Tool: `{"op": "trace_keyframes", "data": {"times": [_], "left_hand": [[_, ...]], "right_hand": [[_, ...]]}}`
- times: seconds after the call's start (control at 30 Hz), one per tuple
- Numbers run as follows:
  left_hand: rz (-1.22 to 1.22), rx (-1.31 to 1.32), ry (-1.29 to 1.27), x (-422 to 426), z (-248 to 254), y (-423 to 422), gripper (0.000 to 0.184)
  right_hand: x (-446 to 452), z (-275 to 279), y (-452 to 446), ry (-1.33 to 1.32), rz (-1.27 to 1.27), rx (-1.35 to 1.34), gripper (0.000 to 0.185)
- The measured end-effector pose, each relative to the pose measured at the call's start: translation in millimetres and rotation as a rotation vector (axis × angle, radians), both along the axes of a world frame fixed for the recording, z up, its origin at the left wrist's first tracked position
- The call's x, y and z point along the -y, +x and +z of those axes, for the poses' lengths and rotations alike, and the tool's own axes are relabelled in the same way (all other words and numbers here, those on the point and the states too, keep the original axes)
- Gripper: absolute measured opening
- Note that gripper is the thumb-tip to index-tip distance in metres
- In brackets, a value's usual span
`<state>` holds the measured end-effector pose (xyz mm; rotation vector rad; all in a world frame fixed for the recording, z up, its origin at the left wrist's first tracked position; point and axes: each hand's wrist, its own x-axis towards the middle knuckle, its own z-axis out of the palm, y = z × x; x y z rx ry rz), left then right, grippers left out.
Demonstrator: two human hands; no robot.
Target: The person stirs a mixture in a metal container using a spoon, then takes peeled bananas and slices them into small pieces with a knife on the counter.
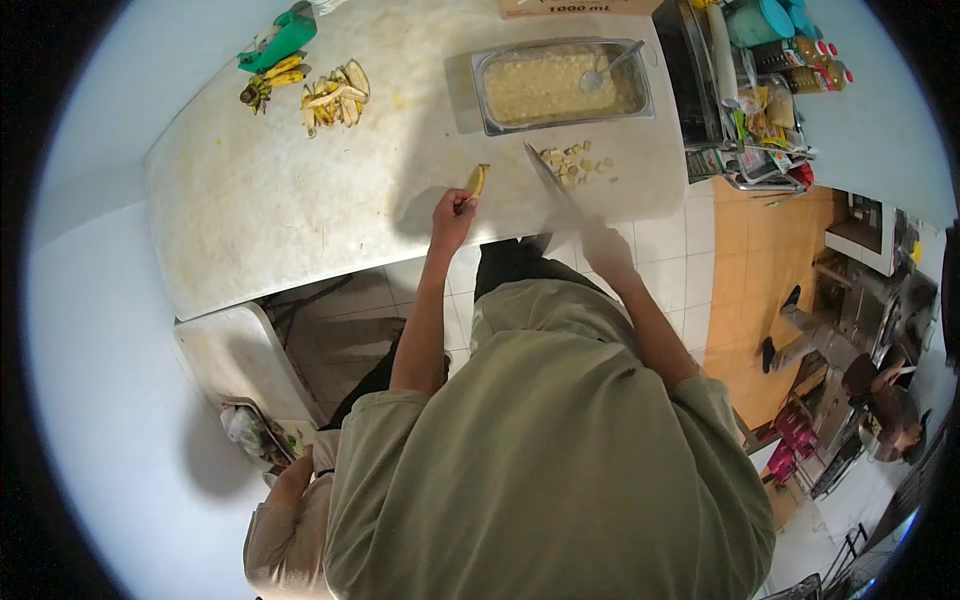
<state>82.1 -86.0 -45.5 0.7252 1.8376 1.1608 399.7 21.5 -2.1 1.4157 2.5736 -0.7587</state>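
My left hand (453,217) is closed around the lower end of a small yellow banana (479,180), whose dark tip points away from me over the table. Whether it is whole or cut, I cannot tell. A large knife (554,186) is gripped in my right hand (607,252), its blade slanting up and left across the table edge. Beside the blade, on its right, lie several pale cut banana pieces (578,162). Beyond them stands a rectangular metal pan (487,118) holding a lumpy pale-yellow mixture (535,85), with a spoon (596,79) resting in it.
Banana peels (338,97) are piled at the far left, near more yellow bananas (284,74) and a green bag (290,40). A cardboard box (580,7) sits at the back. Shelves with bottles (800,52) stand right. One person (290,525) is at lower left, another (835,350) at far right.
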Motion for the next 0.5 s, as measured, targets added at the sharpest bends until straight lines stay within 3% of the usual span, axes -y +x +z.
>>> {"op": "trace_keyframes", "data": {"times": [0.17, 0.5], "left_hand": [[-0.029, -0.144, -0.015, -3, 0, 6, 0.014], [0.012, -0.326, -0.134, -12, 20, 13, 0.019]], "right_hand": [[0, 53, -24, -0.097, -0.118, -0.020, 0.034], [21, 28, -42, -0.037, 0.089, -0.138, 0.033]]}}
